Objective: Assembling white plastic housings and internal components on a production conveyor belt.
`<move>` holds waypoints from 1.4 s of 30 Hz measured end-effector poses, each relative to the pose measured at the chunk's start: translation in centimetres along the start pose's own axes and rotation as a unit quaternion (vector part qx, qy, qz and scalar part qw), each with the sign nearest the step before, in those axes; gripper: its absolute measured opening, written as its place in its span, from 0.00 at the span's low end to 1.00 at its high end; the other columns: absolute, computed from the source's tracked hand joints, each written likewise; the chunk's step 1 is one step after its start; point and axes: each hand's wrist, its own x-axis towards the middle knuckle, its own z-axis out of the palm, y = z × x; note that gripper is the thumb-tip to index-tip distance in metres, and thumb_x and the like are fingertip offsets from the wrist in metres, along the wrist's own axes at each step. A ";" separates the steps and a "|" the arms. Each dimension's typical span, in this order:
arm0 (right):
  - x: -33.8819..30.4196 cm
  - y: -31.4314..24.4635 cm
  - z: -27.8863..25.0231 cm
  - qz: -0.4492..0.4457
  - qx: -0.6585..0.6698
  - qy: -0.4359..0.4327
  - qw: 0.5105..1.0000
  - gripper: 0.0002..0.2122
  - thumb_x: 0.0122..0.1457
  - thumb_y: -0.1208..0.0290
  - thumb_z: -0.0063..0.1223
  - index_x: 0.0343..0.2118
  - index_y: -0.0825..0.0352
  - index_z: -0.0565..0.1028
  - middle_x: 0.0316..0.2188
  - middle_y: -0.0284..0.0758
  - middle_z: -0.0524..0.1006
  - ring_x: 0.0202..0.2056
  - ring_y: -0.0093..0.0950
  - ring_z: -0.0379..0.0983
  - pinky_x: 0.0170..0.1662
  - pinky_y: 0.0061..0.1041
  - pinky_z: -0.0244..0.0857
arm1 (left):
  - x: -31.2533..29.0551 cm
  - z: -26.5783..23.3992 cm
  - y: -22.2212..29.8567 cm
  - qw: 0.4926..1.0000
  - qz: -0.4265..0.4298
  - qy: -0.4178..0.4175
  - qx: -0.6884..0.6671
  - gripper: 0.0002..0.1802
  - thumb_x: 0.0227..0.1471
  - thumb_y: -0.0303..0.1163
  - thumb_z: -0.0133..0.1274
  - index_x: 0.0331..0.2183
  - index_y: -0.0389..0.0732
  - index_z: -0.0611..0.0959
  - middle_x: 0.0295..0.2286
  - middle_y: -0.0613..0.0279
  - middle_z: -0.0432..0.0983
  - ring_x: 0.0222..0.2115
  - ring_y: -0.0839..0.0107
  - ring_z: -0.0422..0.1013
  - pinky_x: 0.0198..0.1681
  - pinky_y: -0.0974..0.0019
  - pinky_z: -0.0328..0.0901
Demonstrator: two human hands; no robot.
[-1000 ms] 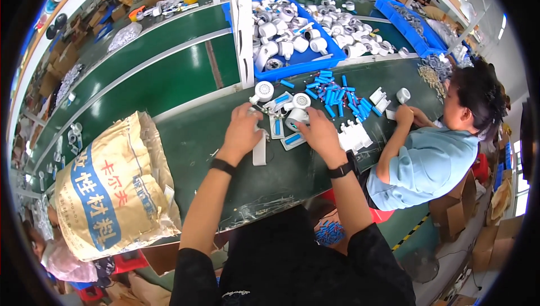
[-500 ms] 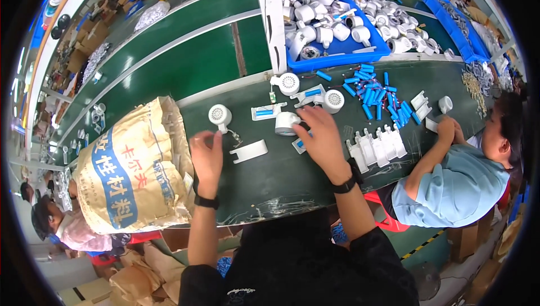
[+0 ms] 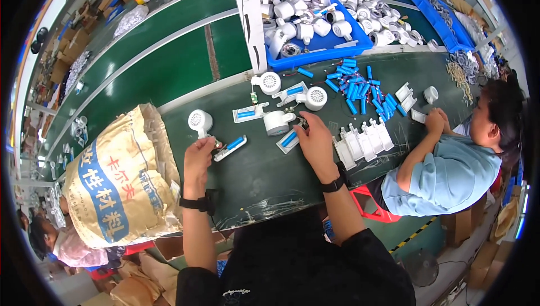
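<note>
My left hand (image 3: 197, 162) is closed, its fingertips pinching a small circuit board (image 3: 216, 145) just below a white round fan head (image 3: 200, 121) with a slotted grille. Beside those fingers a white handle shell (image 3: 229, 149) lies slanted with a blue battery in it. My right hand (image 3: 316, 144) has thumb and forefinger around a small board (image 3: 302, 122) at the neck of another white fan head (image 3: 277, 123), which lies on its side. Under that hand's fingertips is a second battery-filled shell (image 3: 288, 141). Farther back are a third shell (image 3: 247, 113) and two more fan heads (image 3: 269, 83) (image 3: 315, 98).
Loose blue batteries (image 3: 360, 89) lie heaped at right, behind a row of white shells (image 3: 364, 144). A blue tray (image 3: 315, 52) of fan heads stands at the back. A large paper sack (image 3: 121, 179) borders my left side; a co-worker (image 3: 444, 159) sits at right.
The shell by my left hand has turned over and now shows its battery. My left hand has closed on the board. My right hand has shifted from the fan head's body toward its neck.
</note>
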 end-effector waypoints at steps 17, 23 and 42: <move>-2.4 -2.1 -0.5 0.011 -0.022 0.072 0.997 0.12 0.55 0.79 0.61 0.43 0.68 0.77 0.36 0.40 0.77 0.29 0.33 0.78 0.33 0.30 0.71 | -0.4 -3.5 -2.2 0.974 0.126 0.039 0.185 0.22 0.55 0.32 0.61 0.49 0.30 0.81 0.29 0.67 0.80 0.27 0.83 0.71 0.33 0.76 0.66; -2.5 -2.3 -0.6 0.055 0.022 0.065 0.996 0.11 0.55 0.78 0.63 0.41 0.69 0.77 0.32 0.39 0.79 0.27 0.29 0.77 0.32 0.27 0.70 | -1.1 -3.8 -1.5 0.945 0.141 0.054 0.290 0.23 0.54 0.30 0.62 0.50 0.31 0.80 0.29 0.67 0.80 0.29 0.82 0.72 0.35 0.76 0.67; -3.3 -2.3 0.5 0.046 0.040 0.079 0.995 0.10 0.53 0.78 0.66 0.35 0.68 0.74 0.23 0.31 0.72 0.24 0.20 0.69 0.29 0.21 0.65 | -2.8 -2.4 -2.0 0.902 0.224 0.163 0.331 0.16 0.47 0.32 0.65 0.39 0.35 0.85 0.29 0.55 0.82 0.25 0.69 0.76 0.33 0.66 0.70</move>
